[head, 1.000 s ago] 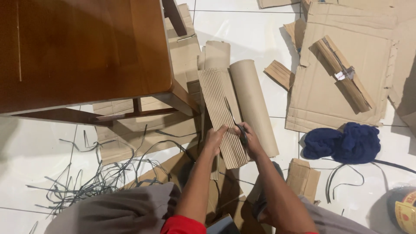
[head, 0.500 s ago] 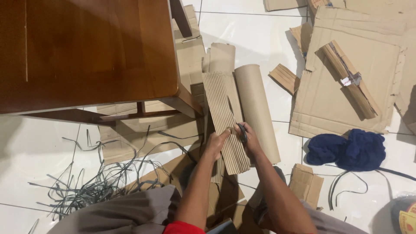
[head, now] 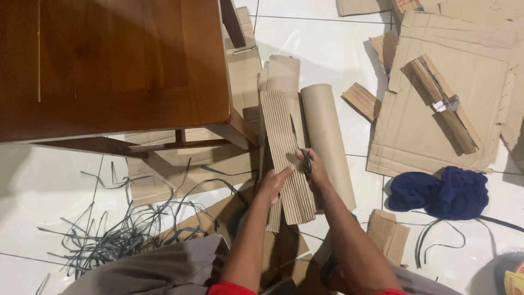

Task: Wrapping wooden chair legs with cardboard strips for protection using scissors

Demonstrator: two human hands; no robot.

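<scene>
A ribbed strip of corrugated cardboard lies lengthwise on the floor in front of me. My left hand presses flat on its near part, fingers spread. My right hand grips dark-handled scissors, whose blades point away along the strip's right side. A smooth brown paper sheet curls off the strip to the right of the scissors.
A wooden table stands at the upper left, with flat cardboard under it. Grey plastic strapping tangles at the lower left. Large cardboard sheets and a dark blue cloth lie to the right. White tiled floor surrounds everything.
My right hand has pushed the scissors further away along the strip. My left hand has opened out flatter on the ribbed cardboard. The view has shifted slightly.
</scene>
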